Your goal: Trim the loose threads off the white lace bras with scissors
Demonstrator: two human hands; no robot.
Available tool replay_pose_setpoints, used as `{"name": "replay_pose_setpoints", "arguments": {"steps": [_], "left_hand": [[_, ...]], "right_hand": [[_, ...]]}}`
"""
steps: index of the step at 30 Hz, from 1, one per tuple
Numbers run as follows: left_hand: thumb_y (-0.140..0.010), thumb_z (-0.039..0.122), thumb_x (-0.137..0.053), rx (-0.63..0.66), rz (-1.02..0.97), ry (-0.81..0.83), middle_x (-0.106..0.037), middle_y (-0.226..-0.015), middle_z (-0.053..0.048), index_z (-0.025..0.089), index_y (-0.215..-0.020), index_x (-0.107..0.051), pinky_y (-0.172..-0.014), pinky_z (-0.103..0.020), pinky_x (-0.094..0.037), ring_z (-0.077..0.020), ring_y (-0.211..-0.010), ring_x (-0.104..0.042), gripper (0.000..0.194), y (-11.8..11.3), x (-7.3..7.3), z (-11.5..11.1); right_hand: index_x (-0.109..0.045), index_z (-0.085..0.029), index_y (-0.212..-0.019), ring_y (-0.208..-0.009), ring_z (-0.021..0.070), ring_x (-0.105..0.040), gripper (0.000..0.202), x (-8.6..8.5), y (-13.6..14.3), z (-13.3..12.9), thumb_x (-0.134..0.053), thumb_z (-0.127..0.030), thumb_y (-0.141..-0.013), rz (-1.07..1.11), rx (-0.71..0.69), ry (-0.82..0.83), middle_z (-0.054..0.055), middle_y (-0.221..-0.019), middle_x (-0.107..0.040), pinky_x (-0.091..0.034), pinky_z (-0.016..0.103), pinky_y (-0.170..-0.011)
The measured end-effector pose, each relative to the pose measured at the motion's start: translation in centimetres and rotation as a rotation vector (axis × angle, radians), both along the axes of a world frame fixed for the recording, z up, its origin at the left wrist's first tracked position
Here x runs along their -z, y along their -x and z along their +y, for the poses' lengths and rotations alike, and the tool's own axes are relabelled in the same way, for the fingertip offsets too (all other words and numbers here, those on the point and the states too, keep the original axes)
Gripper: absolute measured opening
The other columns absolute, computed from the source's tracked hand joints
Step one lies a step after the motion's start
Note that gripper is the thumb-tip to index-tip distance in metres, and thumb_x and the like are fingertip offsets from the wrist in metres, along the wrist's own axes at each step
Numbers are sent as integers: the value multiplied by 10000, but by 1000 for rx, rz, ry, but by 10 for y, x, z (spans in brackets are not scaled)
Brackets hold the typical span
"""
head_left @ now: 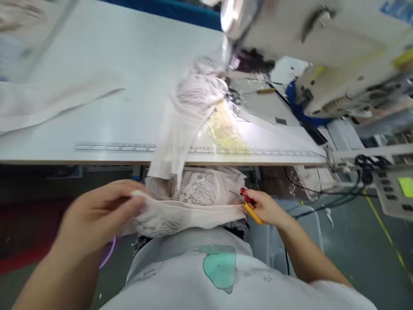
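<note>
While my left hand [105, 215] pinches the lace fabric [190, 216], my right hand [266, 207] grips snips [253, 214]; red tub [24, 260], pale bin [274, 245]: contents unclear.

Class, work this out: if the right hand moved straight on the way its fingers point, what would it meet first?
Probably the pale lace cloth just ahead of the right hand and its yellow-handled tool, though depth is unclear.

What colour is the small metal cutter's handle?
Yellow, with red; the handle shows best in head view.
</note>
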State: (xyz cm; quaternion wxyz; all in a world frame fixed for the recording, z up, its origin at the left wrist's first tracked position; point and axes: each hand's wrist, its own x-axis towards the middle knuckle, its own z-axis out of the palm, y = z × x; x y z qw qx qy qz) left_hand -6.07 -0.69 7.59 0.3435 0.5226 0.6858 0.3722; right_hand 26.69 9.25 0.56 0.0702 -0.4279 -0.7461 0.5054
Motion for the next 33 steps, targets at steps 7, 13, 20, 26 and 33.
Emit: {"name": "replay_pose_setpoints", "arguments": {"steps": [7, 13, 20, 26, 33], "left_hand": [[-783, 377, -487, 463, 20, 99, -602, -716, -17, 189, -667, -559, -584, -239, -417, -148, -653, -550, 232, -40, 1, 28], [-773, 431, -471, 507, 78, 191, -587, -707, -24, 192, -651, -546, -563, -259, -368, -163, -637, -513, 279, -56, 3, 34], [-737, 434, -509, 436, -108, 316, -558, -634, -9, 193, -708, -588, -494, -246, -344, -146, -552, -463, 255, -55, 2, 32], [-733, 394, -508, 371, -209, 228, -510, -629, 1, 177, -614, -563, -483, -229, -335, -117, -533, -428, 253, -57, 9, 31], [-679, 374, -541, 301, -281, 269, -440, -543, 28, 180, -530, -507, -453, -228, -307, -102, -480, -377, 247, -53, 5, 35]], "right_hand": [[-487, -172, -748, -632, 151, -444, 480, -36, 49, -4, -586, -634, -663, 194, -193, -212, 38, -711, -500, -398, 294, -574], [-517, -184, -771, -607, 127, -460, 387, -39, 95, -17, -702, -498, -640, 509, 38, 19, 16, -707, -524, -421, 280, -563], [-482, -196, -754, -580, 109, -437, 372, -38, 102, -19, -728, -446, -628, 576, 90, 181, -15, -654, -489, -399, 251, -521], [-459, -198, -765, -592, 108, -435, 380, -35, 105, -16, -671, -498, -671, 529, 98, 132, -2, -691, -491, -388, 252, -531], [-391, -194, -755, -601, 129, -412, 608, -41, 74, 3, -335, -797, -697, 227, -426, -88, 11, -687, -439, -352, 261, -535]]}}
